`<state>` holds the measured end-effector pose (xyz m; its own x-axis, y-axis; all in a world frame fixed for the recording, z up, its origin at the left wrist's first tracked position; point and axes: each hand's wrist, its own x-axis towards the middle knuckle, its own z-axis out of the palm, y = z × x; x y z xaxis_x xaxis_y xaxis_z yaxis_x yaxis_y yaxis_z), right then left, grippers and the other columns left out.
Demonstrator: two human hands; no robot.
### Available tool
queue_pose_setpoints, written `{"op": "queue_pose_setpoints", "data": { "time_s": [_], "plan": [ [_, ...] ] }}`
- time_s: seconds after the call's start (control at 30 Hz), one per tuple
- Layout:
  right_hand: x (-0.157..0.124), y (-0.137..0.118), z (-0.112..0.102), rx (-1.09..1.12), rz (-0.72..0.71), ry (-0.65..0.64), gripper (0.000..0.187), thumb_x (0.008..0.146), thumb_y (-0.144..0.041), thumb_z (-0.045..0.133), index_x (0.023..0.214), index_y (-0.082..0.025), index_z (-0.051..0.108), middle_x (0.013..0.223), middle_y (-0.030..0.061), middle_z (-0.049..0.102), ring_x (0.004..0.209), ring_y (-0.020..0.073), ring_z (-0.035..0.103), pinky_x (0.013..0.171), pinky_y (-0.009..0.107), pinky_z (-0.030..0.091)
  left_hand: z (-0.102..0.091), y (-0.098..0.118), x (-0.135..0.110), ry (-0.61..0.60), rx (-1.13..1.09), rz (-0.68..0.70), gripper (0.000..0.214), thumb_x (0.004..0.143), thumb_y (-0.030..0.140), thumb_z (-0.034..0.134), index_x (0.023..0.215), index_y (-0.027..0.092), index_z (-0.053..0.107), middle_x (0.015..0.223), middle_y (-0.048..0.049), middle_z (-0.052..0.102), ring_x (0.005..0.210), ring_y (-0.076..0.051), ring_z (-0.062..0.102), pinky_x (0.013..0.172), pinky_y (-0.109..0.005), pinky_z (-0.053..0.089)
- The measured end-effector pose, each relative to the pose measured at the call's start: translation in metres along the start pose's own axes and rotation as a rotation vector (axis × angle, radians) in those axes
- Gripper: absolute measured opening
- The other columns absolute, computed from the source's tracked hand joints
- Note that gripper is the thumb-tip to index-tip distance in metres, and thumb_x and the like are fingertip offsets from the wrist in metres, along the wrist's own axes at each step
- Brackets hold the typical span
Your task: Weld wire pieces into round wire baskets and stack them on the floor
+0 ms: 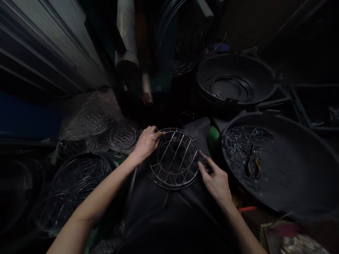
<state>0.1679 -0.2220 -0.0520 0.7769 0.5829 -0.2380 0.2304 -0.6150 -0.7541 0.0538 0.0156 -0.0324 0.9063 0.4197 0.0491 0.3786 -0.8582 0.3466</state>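
Observation:
A round wire rack (pixel 174 159) with parallel bars across a double ring lies over my lap. My left hand (pixel 148 141) grips its upper left rim, fingers closed round the wire. At the right edge, my right hand (pixel 215 176) pinches the rim between thumb and fingers. Dark cloth covers my legs beneath the rack. To the right, pliers (pixel 253 166) with black and yellow handles rest in a big shallow pan (pixel 291 169), among a heap of short bent wire pieces (pixel 245 139).
A second pan (pixel 235 68) behind holds coiled wire. On the left are stacked wire racks (pixel 122 136) and a crate of wire rings (pixel 79 173). A pale pipe (pixel 126 31) stands ahead. A box (pixel 293 234) sits at the lower right.

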Motion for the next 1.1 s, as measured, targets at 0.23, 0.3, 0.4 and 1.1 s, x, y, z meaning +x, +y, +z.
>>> {"op": "queue_pose_setpoints", "data": {
  "time_s": [0.23, 0.3, 0.4, 1.1],
  "plan": [
    [0.003, 0.003, 0.0, 0.124, 0.115, -0.081, 0.053, 0.08, -0.047, 0.055, 0.126, -0.02, 0.057, 0.068, -0.0021, 0.054, 0.05, 0.0095, 0.04, 0.052, 0.022, 0.039, -0.004, -0.012, 0.008, -0.058, -0.138, -0.034, 0.022, 0.086, 0.018, 0.054, 0.104, 0.019, 0.068, 0.087, -0.0058, 0.058, 0.082, -0.017, 0.055, 0.077, -0.029, 0.045],
    [0.004, 0.003, 0.001, 0.231, 0.113, -0.096, 0.057, 0.079, -0.047, 0.058, 0.129, -0.021, 0.052, 0.067, -0.0039, 0.049, 0.052, 0.0096, 0.04, 0.051, 0.022, 0.038, -0.009, -0.018, 0.016, -0.136, -0.234, -0.038, 0.021, 0.083, 0.017, 0.058, 0.101, 0.018, 0.068, 0.088, -0.0046, 0.062, 0.083, -0.017, 0.058, 0.079, -0.028, 0.046],
    [0.005, 0.005, 0.004, 0.358, 0.104, -0.087, 0.064, 0.077, -0.046, 0.061, 0.133, -0.019, 0.046, 0.063, -0.0067, 0.041, 0.053, 0.0093, 0.039, 0.05, 0.02, 0.036, -0.016, -0.023, 0.026, -0.224, -0.374, -0.024, 0.018, 0.08, 0.016, 0.062, 0.097, 0.018, 0.067, 0.092, -0.0016, 0.067, 0.086, -0.016, 0.062, 0.082, -0.027, 0.046],
    [0.004, -0.006, -0.005, -0.084, 0.069, 0.024, 0.057, 0.072, -0.049, 0.058, 0.116, -0.014, 0.065, 0.05, -0.003, 0.049, 0.044, 0.012, 0.044, 0.047, 0.024, 0.039, -0.027, -0.017, 0.022, -0.212, -0.439, -0.002, 0.028, 0.078, 0.014, 0.058, 0.105, 0.015, 0.058, 0.09, -0.0015, 0.066, 0.079, -0.014, 0.061, 0.073, -0.022, 0.043]
  ]
}}
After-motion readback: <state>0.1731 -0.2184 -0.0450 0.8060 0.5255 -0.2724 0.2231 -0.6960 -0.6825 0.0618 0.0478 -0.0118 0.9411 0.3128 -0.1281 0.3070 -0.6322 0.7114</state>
